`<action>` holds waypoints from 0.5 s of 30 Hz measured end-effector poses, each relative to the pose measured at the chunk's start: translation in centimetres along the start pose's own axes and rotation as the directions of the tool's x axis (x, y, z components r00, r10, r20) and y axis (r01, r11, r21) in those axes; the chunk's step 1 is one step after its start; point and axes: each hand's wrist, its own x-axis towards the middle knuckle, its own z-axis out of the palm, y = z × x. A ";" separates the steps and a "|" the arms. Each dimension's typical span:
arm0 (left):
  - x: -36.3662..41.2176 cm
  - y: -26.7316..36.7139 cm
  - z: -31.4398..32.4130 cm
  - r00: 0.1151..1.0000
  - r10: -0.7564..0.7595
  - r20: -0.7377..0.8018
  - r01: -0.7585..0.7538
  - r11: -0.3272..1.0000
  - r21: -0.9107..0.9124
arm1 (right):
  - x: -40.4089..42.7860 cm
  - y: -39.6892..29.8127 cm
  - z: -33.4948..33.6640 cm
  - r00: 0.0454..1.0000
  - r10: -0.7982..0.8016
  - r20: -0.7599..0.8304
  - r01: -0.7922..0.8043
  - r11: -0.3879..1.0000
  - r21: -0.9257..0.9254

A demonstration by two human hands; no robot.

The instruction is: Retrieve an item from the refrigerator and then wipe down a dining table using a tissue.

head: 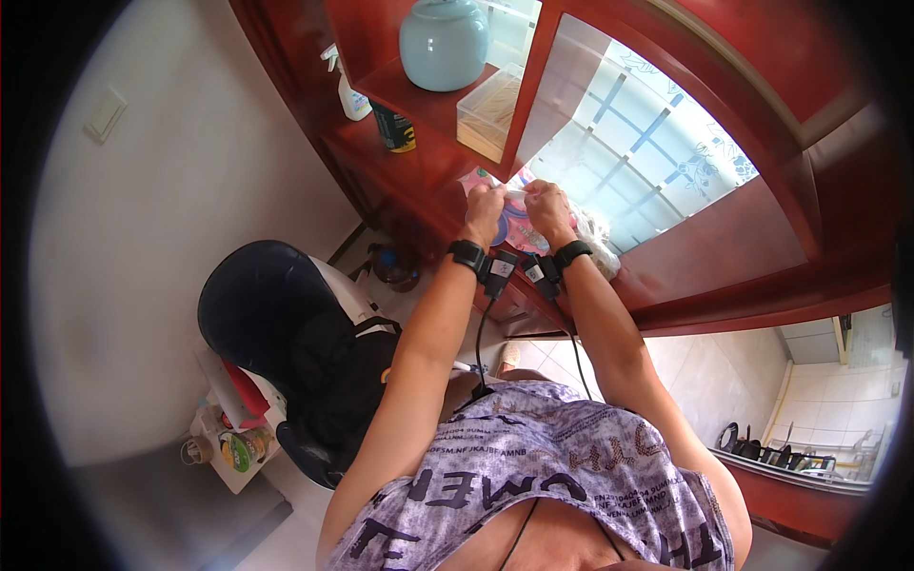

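Note:
My left hand (pixel 487 213) and my right hand (pixel 548 208) are close together over a red wooden cabinet shelf. Between their fingertips a small piece of white plastic film or bag (pixel 515 193) is gripped by both. Below and behind the hands lies a pink printed plastic package (pixel 527 235), with a purple round part showing beside my left hand. To the right of my right hand sits a crumpled translucent plastic bag (pixel 598 243). My fingertips are small in view, so the exact hold is partly hidden.
A pale blue ceramic jar (pixel 444 46) and a clear plastic box of toothpicks (pixel 490 114) stand on the upper shelf. A white spray bottle (pixel 353 96) and a dark can (pixel 395 128) are at the left. A dark chair (pixel 264 307) stands left of me.

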 end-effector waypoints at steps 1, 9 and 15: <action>0.7 -1.0 -1.2 0.992 -0.038 0.123 0.068 0.964 -0.255 | 0.2 -0.5 0.0 1.000 0.003 0.011 -0.003 1.000 0.017; 0.4 -1.0 -3.2 0.898 -0.113 0.425 0.409 0.573 -0.710 | 0.3 0.2 -0.6 0.995 -0.060 0.077 0.046 0.985 0.168; -1.6 -1.2 -5.7 0.954 0.069 0.291 0.145 0.742 -0.654 | -0.3 -1.8 0.0 0.969 -0.102 0.224 0.073 0.988 0.133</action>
